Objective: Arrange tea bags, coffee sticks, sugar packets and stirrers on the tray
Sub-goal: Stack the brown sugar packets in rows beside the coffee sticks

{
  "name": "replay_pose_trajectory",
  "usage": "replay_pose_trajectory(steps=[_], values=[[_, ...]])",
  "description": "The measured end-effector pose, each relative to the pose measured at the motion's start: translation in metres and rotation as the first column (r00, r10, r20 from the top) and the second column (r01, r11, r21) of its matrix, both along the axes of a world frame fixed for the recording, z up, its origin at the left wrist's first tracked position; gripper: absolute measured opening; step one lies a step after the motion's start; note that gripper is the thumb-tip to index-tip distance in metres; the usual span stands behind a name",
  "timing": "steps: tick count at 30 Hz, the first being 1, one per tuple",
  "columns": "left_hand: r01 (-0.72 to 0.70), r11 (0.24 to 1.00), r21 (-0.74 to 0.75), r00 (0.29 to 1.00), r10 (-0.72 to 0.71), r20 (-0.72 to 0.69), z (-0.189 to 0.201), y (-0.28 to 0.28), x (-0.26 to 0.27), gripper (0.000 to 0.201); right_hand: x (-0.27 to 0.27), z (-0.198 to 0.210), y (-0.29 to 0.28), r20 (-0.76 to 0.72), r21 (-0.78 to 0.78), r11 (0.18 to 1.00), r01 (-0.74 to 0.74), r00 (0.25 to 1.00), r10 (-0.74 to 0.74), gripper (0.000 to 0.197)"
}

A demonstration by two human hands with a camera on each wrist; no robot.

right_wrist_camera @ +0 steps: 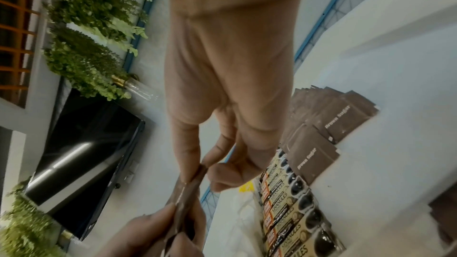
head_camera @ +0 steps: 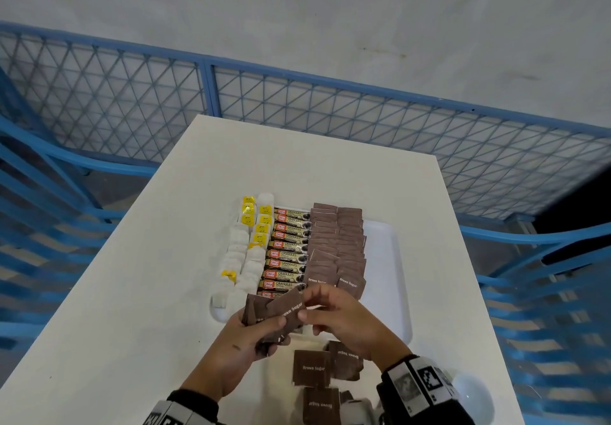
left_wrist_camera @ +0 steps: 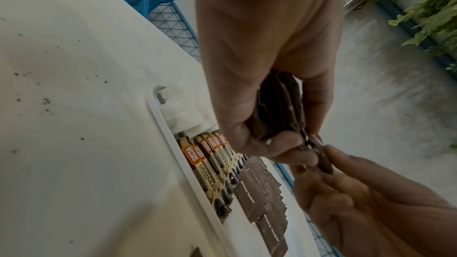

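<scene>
The right hand [right_wrist_camera: 222, 105] pinches the top edge of a brown sugar packet [right_wrist_camera: 190, 185], while the left hand [right_wrist_camera: 158, 235] grips it from below. Beside them, coffee sticks [right_wrist_camera: 291, 220] and more sugar packets [right_wrist_camera: 314, 155] lie in rows.

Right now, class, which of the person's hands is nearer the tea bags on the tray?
Left. The left hand hovers just below the tea bags at the tray's left end; the right hand is farther right, below the sugar rows.

1 white plastic tray [head_camera: 393, 279], 1 white table [head_camera: 158, 276]. Gold-and-black coffee stick sachets [head_camera: 287, 254]: 10 showing in one column. Brown paper sugar packets loose on the table [head_camera: 312, 367]: at least 3. Tray sugar rows, white tea bags, held stack: overlapped, can't count
</scene>
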State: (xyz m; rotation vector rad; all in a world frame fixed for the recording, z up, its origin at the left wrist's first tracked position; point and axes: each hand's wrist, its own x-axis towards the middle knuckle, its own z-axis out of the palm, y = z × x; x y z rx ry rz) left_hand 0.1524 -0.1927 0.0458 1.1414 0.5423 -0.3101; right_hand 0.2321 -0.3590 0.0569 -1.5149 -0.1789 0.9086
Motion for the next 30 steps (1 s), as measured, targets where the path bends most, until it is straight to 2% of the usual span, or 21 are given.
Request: replay_pose_trajectory(steps=[3, 5, 10, 13, 17, 20, 23, 26, 30], values=[[0.053, 0.998, 0.03, 0.998, -0.052, -0.024, -0.001, 0.0, -0.001, 0.021, 0.002, -0.003, -0.005, -0.052, 0.004, 0.997, -0.083, 0.995, 0.083, 0.028], [0.085, 0.996, 0.042, 0.996, -0.084, -0.038, 0.0, -0.001, -0.001, 0.021, 0.003, -0.005, -0.008, -0.022, -0.043, 0.991, -0.124, 0.992, 0.124, 0.023], [0.091, 0.996, 0.023, 0.995, -0.09, -0.045, 0.0, -0.003, 0.001, 0.021, 0.005, -0.01, -0.014, -0.02, -0.076, 0.996, -0.054, 0.998, 0.053, 0.012], [0.009, 1.0, -0.029, 0.998, -0.01, -0.064, -0.001, -0.002, 0.003, 0.021, 0.01, -0.019, -0.018, -0.024, -0.088, 0.995, 0.041, 0.999, -0.043, 0.01], [-0.122, 0.981, -0.149, 0.991, 0.111, -0.076, -0.002, 0.004, 0.004, 0.018, 0.022, -0.038, -0.022, -0.064, -0.113, 0.947, 0.3, 0.949, -0.308, 0.008], [-0.159, 0.963, -0.218, 0.987, 0.15, -0.058, 0.0, 0.007, 0.004, 0.018, 0.028, -0.05, -0.023, -0.006, -0.197, 0.896, 0.397, 0.914, -0.406, 0.011], [-0.172, 0.949, -0.263, 0.985, 0.166, -0.044, 0.001, 0.009, 0.004, 0.021, 0.03, -0.063, -0.021, 0.085, -0.314, 0.84, 0.442, 0.894, -0.439, 0.013], [-0.182, 0.941, -0.285, 0.983, 0.181, -0.031, 0.004, 0.01, 0.003, 0.022, 0.031, -0.073, -0.018, 0.223, -0.451, 0.765, 0.46, 0.888, -0.403, 0.015], [-0.177, 0.949, -0.26, 0.984, 0.179, -0.016, 0.005, 0.01, 0.002, 0.021, 0.033, -0.079, -0.013, 0.383, -0.547, 0.691, 0.472, 0.876, -0.295, 0.015]])
